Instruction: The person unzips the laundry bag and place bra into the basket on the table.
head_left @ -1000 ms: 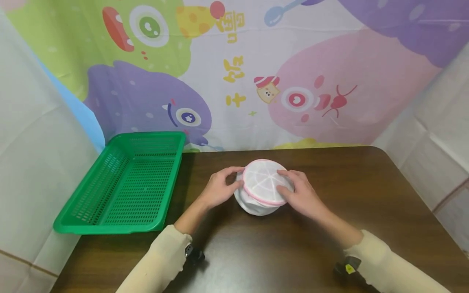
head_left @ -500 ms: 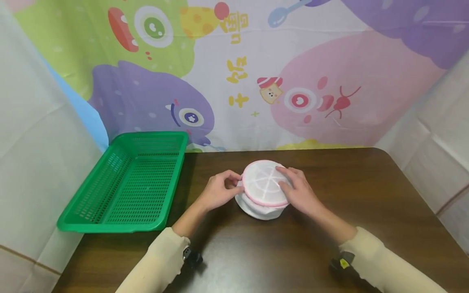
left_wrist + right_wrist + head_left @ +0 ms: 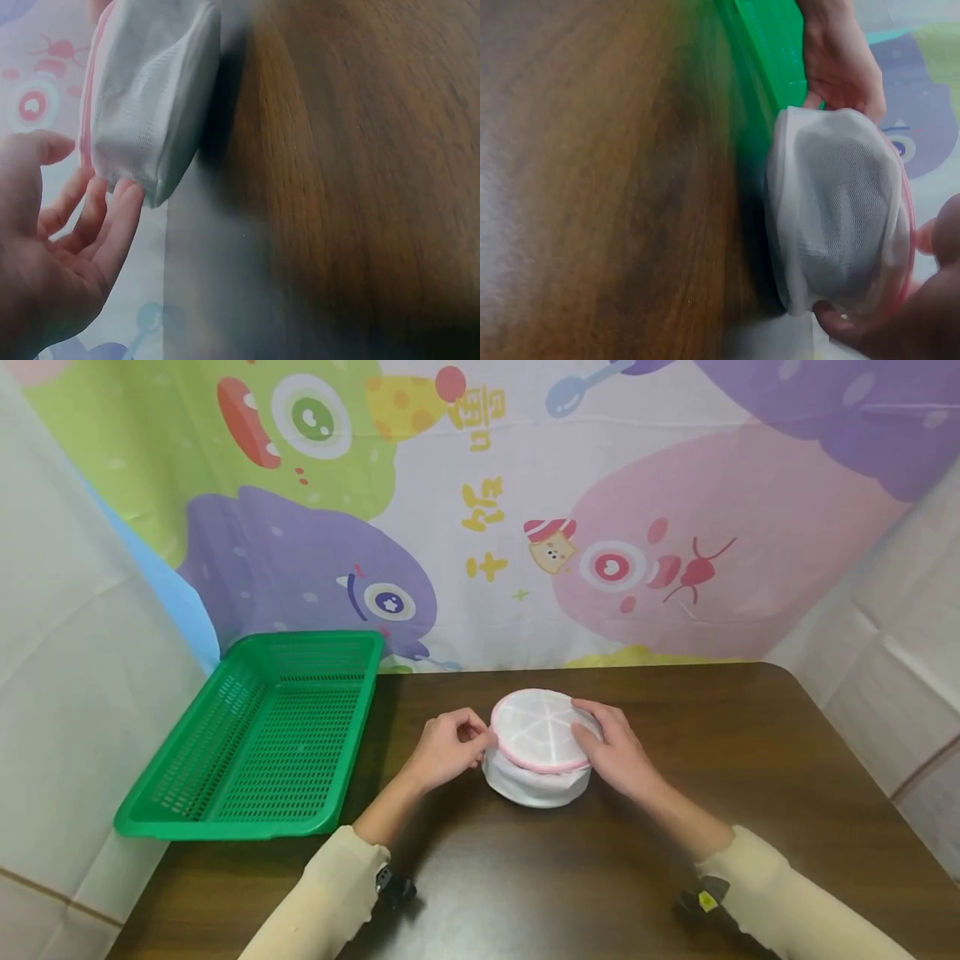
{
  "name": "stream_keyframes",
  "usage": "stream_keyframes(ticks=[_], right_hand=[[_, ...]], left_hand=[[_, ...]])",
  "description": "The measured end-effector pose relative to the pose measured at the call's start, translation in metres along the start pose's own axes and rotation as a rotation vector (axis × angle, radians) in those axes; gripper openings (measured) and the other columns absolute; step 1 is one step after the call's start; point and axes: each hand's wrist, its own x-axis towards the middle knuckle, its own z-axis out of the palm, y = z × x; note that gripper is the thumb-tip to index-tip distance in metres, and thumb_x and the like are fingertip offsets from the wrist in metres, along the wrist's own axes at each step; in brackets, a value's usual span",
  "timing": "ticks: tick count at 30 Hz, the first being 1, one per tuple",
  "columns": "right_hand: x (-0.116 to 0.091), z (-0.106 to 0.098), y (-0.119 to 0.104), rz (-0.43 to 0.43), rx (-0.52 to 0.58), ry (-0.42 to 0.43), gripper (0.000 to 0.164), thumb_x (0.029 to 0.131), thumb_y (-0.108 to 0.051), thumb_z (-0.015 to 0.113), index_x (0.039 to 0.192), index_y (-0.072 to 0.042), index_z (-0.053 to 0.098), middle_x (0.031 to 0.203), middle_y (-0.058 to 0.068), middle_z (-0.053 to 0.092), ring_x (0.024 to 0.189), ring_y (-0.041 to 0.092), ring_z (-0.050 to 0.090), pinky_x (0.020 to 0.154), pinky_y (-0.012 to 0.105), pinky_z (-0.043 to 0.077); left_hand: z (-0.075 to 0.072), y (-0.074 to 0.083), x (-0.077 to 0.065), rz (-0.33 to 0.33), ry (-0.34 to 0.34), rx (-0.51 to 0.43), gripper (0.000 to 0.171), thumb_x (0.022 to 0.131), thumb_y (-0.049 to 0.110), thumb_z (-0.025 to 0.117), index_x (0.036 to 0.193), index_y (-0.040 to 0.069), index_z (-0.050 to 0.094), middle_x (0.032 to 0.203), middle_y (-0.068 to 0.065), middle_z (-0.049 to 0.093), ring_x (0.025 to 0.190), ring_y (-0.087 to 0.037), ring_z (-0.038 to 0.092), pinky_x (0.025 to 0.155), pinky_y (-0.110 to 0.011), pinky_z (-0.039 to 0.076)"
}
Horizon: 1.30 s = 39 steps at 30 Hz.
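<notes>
Cartoon-print curtain (image 3: 517, 635) at the back, dark wood tabletop (image 3: 480, 877) under the hands. White mesh bag (image 3: 534, 747) is between the two sets of fingers, drum-shaped, round top facing up, pink trim (image 3: 542, 769) around the top edge. Right hand (image 3: 618, 756) holds the bag's right side: thumb on the top panel, index at the far edge. Left hand (image 3: 448, 747) is at the left end of the trim. Head view has its thumb and index narrow, nearly together; left wrist view has the thumb off the bag and other fingertips touching it. Can't tell if it pinches anything. Green basket (image 3: 225, 829) sits left of the left fingers, apart from them and from the bag. Progress, my read: mid-handling. Bag is upright and shaped, top panel lies over the body, left fingers look busy at the trim, right fingers look like the steadying side. Neither hand is off it yet, so edge work probably isn't finished. Not verifiable: whether the trim is fastened all round, what's inside, whether the base fully touches the tabletop. Right hand's lower fingers are mostly behind the bag in the head view. Left wrist view crops the bag at the top; right wrist view crops the right hand and is dim there.
</notes>
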Motion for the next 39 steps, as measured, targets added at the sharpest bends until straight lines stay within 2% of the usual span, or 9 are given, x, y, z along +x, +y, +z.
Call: stream_keyframes(ticks=[5,10,19,25,28,31,36,38,39], right_hand=[[-0.016,-0.004,-0.014,-0.031,-0.027,-0.002,0.059,0.110,-0.049,0.069,0.159,-0.018,0.061,0.160,0.025,0.053,0.140,0.039,0.056,0.113,0.050,0.051],[-0.032,-0.016,-0.054,0.007,0.027,-0.075,0.058,0.109,-0.039,0.070,0.159,-0.013,0.059,0.160,0.033,0.047,0.143,0.050,0.054,0.119,0.067,0.048],[0.000,0.007,0.015,-0.019,-0.036,0.003,0.058,0.109,-0.049,0.071,0.161,-0.027,0.060,0.164,0.019,0.051,0.147,0.035,0.055,0.117,0.050,0.049],[-0.003,-0.004,-0.012,0.005,0.007,-0.006,0.056,0.111,-0.045,0.067,0.159,-0.017,0.062,0.161,0.024,0.054,0.151,0.039,0.051,0.123,0.056,0.046],[0.003,-0.003,-0.001,0.026,-0.017,0.000,0.058,0.112,-0.052,0.065,0.159,-0.020,0.062,0.162,0.021,0.054,0.151,0.039,0.051,0.121,0.059,0.047],[-0.005,-0.009,-0.019,0.031,0.005,-0.014,0.058,0.112,-0.048,0.065,0.160,-0.016,0.061,0.163,0.025,0.052,0.153,0.042,0.049,0.123,0.064,0.044],[-0.033,-0.024,-0.073,0.041,0.021,-0.056,0.066,0.111,-0.034,0.068,0.166,-0.004,0.049,0.168,0.034,0.041,0.159,0.051,0.042,0.130,0.073,0.038],[-0.040,-0.024,-0.082,0.060,-0.007,-0.067,0.071,0.111,-0.035,0.070,0.169,-0.005,0.044,0.170,0.033,0.038,0.160,0.050,0.041,0.130,0.073,0.039],[-0.042,-0.024,-0.084,0.066,-0.015,-0.072,0.073,0.111,-0.035,0.071,0.170,-0.006,0.041,0.171,0.033,0.037,0.160,0.050,0.041,0.130,0.073,0.039]], left_hand=[[0.001,0.001,0.003,0.041,0.018,0.040,0.038,0.100,0.016,0.083,0.135,0.007,0.071,0.123,-0.017,0.081,0.101,-0.027,0.080,0.090,-0.037,0.067],[0.001,0.003,0.003,0.027,-0.055,0.057,0.068,0.099,0.018,0.084,0.162,0.011,0.058,0.150,-0.020,0.073,0.121,-0.037,0.079,0.099,-0.048,0.068],[-0.002,0.002,-0.002,0.037,-0.057,0.068,0.043,0.098,0.016,0.085,0.139,0.007,0.074,0.126,-0.016,0.082,0.105,-0.027,0.079,0.098,-0.040,0.067],[-0.004,0.000,-0.003,-0.007,-0.060,0.003,0.026,0.104,0.013,0.076,0.129,0.007,0.077,0.111,-0.015,0.082,0.092,-0.031,0.078,0.079,-0.029,0.065],[-0.003,0.003,-0.004,-0.018,-0.060,-0.023,0.020,0.107,0.009,0.071,0.126,0.004,0.076,0.104,-0.016,0.081,0.089,-0.035,0.079,0.074,-0.026,0.064],[-0.004,0.001,-0.005,0.029,-0.046,-0.001,0.018,0.107,0.013,0.072,0.123,0.005,0.074,0.100,-0.015,0.080,0.085,-0.030,0.076,0.074,-0.028,0.064],[0.011,-0.072,0.031,0.164,0.014,0.126,0.039,0.099,0.029,0.081,0.136,0.022,0.068,0.115,-0.001,0.075,0.098,-0.015,0.075,0.088,-0.034,0.065],[0.019,-0.104,0.049,0.169,0.019,0.163,0.057,0.096,0.033,0.083,0.149,0.031,0.063,0.131,0.001,0.072,0.114,-0.015,0.075,0.099,-0.039,0.065],[0.020,-0.107,0.051,0.163,0.016,0.179,0.065,0.094,0.032,0.084,0.155,0.034,0.060,0.141,0.000,0.069,0.123,-0.018,0.075,0.105,-0.043,0.065]])
